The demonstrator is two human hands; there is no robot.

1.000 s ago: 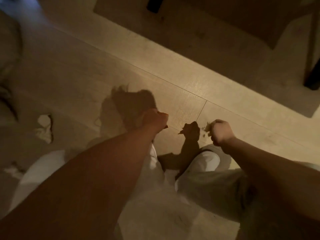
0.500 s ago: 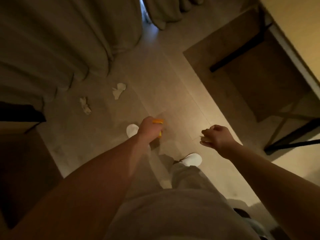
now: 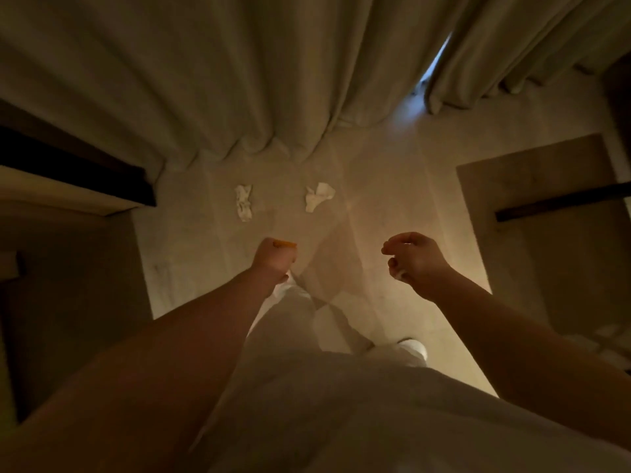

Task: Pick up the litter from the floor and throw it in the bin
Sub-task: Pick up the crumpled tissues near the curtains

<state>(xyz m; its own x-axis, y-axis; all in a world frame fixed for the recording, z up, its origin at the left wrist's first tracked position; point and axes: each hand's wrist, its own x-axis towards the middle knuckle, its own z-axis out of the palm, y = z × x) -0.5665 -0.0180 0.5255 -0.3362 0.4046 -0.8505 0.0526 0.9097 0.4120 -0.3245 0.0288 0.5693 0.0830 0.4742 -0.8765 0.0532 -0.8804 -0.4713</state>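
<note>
I am midway through the gathering step — my left hand (image 3: 273,259) is fisted with a scrap of orange litter (image 3: 285,244) poking out at the top of the grip, and my right hand (image 3: 415,262) is curled nearly closed around what looks like a small pale scrap (image 3: 397,274), though the dim light leaves me unsure of that. Taking the curtain (image 3: 205,80) as my landmark, two crumpled white tissues lie on the floor (image 3: 392,186) just in front of its hem: one crumpled tissue (image 3: 244,202) below the curtain's left folds, the other tissue (image 3: 318,196) a little to the right of it, the two near each other but apart. Both are ahead of my hands, between me and the curtain. No bin is in view. My guess is that the next move calls for stepping toward the curtain, bending down, and freeing a few fingers to pinch a tissue without dropping what I already hold — then finding the bin
</note>
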